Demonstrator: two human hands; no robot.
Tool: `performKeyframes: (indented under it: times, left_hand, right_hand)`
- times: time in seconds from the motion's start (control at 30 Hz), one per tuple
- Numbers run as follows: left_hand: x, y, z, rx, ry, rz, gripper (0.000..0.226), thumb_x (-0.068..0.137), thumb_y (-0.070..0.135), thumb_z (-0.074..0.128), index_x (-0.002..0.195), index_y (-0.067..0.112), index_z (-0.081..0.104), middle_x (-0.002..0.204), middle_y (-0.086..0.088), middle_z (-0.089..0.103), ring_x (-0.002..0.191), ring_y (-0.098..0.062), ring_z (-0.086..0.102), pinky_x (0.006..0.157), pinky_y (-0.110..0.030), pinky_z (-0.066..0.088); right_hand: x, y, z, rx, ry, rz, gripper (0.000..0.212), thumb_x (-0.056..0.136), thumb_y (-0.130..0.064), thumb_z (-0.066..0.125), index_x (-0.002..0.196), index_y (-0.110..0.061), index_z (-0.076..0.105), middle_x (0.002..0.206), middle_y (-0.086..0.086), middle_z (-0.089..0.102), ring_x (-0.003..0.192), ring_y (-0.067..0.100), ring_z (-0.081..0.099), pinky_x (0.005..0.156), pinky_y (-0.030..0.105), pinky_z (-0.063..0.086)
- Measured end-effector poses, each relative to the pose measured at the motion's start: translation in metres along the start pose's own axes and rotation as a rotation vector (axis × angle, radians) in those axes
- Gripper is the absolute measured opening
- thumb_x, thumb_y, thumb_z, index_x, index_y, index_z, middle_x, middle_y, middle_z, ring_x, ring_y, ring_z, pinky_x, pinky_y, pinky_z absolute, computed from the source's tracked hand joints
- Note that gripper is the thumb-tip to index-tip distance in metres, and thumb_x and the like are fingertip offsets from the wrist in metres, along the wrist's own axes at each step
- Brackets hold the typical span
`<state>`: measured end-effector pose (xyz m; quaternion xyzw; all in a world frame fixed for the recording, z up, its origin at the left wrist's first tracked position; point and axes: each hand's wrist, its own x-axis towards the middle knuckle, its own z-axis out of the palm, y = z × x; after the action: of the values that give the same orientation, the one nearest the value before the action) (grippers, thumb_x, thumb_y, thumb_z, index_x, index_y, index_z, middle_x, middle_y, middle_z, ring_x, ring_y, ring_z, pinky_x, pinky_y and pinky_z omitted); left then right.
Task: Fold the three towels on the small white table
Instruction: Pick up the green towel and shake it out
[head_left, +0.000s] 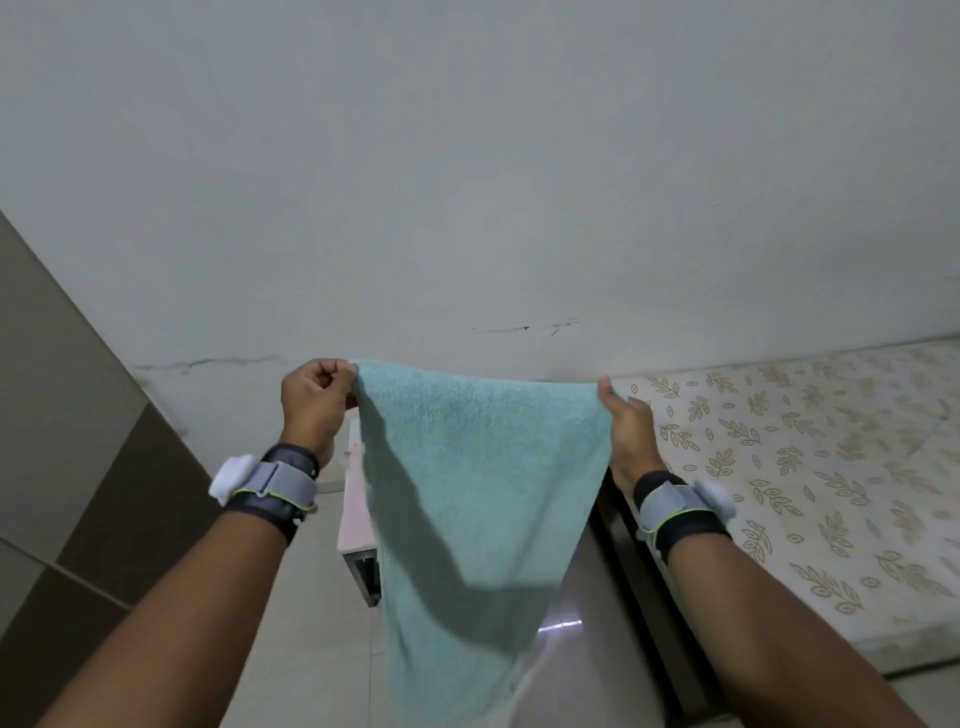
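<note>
A light green towel hangs in the air in front of me, stretched out by its top edge. My left hand pinches its upper left corner and my right hand pinches its upper right corner. The towel drops down past the bottom of the view. Behind it, a pink towel lies on the small white table, which is mostly hidden. A third towel is not visible.
A pale wall fills the upper view. A mattress with a leaf pattern lies to the right on a dark frame. Brown and beige wall tiles stand at the left. Tiled floor runs below.
</note>
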<state>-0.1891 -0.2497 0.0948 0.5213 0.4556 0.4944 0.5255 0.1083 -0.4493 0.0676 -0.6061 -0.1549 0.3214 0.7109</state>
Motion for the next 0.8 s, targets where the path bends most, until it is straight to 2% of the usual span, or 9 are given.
performKeyframes:
  times: [0.13, 0.27, 0.37, 0.47, 0.57, 0.63, 0.7, 0.73, 0.8]
  left_hand:
    - [0.013, 0.024, -0.001, 0.003, -0.03, 0.066, 0.012, 0.097, 0.004, 0.065, 0.091, 0.015, 0.067, 0.08, -0.005, 0.067, 0.071, -0.016, 0.062, 0.061, -0.026, 0.057]
    - [0.022, 0.043, -0.005, 0.028, -0.056, 0.037, 0.033, 0.095, -0.001, 0.065, 0.126, 0.009, 0.061, 0.083, -0.009, 0.065, 0.073, -0.017, 0.065, 0.06, -0.028, 0.058]
    - [0.025, 0.056, -0.012, -0.031, -0.062, 0.002, 0.039, 0.093, -0.002, 0.065, 0.131, 0.004, 0.06, 0.084, -0.01, 0.064, 0.069, -0.017, 0.064, 0.058, -0.028, 0.057]
    - [0.028, 0.078, -0.014, -0.254, -0.09, 0.039, 0.043, 0.091, -0.001, 0.065, 0.134, 0.004, 0.058, 0.083, -0.007, 0.067, 0.07, -0.017, 0.064, 0.069, -0.032, 0.057]
    - [0.037, 0.101, -0.017, -0.509, -0.237, 0.135, 0.042, 0.096, 0.012, 0.066, 0.135, 0.016, 0.051, 0.091, 0.003, 0.071, 0.085, -0.016, 0.066, 0.077, -0.031, 0.054]
    - [0.038, 0.102, -0.017, -0.378, -0.34, 0.161, 0.049, 0.095, 0.023, 0.069, 0.139, 0.022, 0.047, 0.11, 0.004, 0.072, 0.102, -0.017, 0.066, 0.082, -0.035, 0.054]
    - [0.035, 0.082, -0.014, -0.099, -0.506, 0.132, 0.064, 0.087, 0.022, 0.073, 0.145, 0.016, 0.046, 0.132, -0.007, 0.069, 0.117, -0.026, 0.067, 0.086, -0.043, 0.058]
    - [0.031, 0.067, -0.013, 0.011, -0.583, 0.075, 0.071, 0.082, 0.022, 0.076, 0.147, 0.014, 0.046, 0.135, -0.012, 0.067, 0.117, -0.029, 0.068, 0.085, -0.044, 0.06]
    - [0.023, 0.039, -0.01, 0.079, -0.583, -0.047, 0.08, 0.08, 0.024, 0.077, 0.151, 0.013, 0.042, 0.119, -0.019, 0.073, 0.093, -0.026, 0.075, 0.076, -0.042, 0.059]
  right_hand:
    - [-0.009, -0.027, 0.003, 0.039, -0.029, -0.03, 0.022, 0.093, -0.022, 0.073, 0.076, -0.008, 0.075, 0.082, 0.013, 0.073, 0.083, 0.032, 0.07, 0.079, 0.043, 0.055]
    - [-0.02, -0.054, 0.012, 0.014, -0.05, -0.134, 0.019, 0.098, -0.014, 0.067, 0.085, 0.0, 0.065, 0.077, 0.009, 0.064, 0.067, 0.019, 0.065, 0.065, 0.029, 0.051]
    - [-0.03, -0.069, 0.021, 0.039, -0.124, -0.169, 0.019, 0.099, -0.017, 0.066, 0.1, 0.001, 0.065, 0.094, 0.018, 0.06, 0.084, 0.027, 0.063, 0.07, 0.032, 0.052]
    - [-0.043, -0.093, 0.031, 0.096, -0.183, -0.195, 0.022, 0.102, -0.017, 0.064, 0.103, 0.004, 0.067, 0.091, 0.013, 0.069, 0.081, 0.023, 0.072, 0.071, 0.032, 0.058]
    - [-0.053, -0.126, 0.048, 0.164, -0.228, -0.258, 0.025, 0.103, -0.019, 0.063, 0.106, 0.006, 0.067, 0.091, 0.013, 0.07, 0.082, 0.023, 0.072, 0.074, 0.034, 0.06]
    - [-0.056, -0.147, 0.063, 0.187, -0.243, -0.305, 0.026, 0.102, -0.018, 0.064, 0.108, 0.007, 0.066, 0.09, 0.015, 0.07, 0.082, 0.024, 0.071, 0.075, 0.034, 0.06]
    - [-0.058, -0.161, 0.075, 0.2, -0.251, -0.329, 0.025, 0.103, -0.016, 0.063, 0.107, 0.009, 0.067, 0.089, 0.016, 0.072, 0.081, 0.025, 0.072, 0.076, 0.035, 0.06]
    - [-0.056, -0.164, 0.076, 0.199, -0.25, -0.336, 0.024, 0.104, -0.014, 0.062, 0.104, 0.009, 0.068, 0.088, 0.015, 0.074, 0.08, 0.025, 0.073, 0.075, 0.035, 0.06]
    - [-0.048, -0.166, 0.071, 0.179, -0.232, -0.337, 0.024, 0.104, -0.014, 0.061, 0.102, 0.008, 0.07, 0.088, 0.016, 0.076, 0.081, 0.027, 0.075, 0.076, 0.037, 0.061]
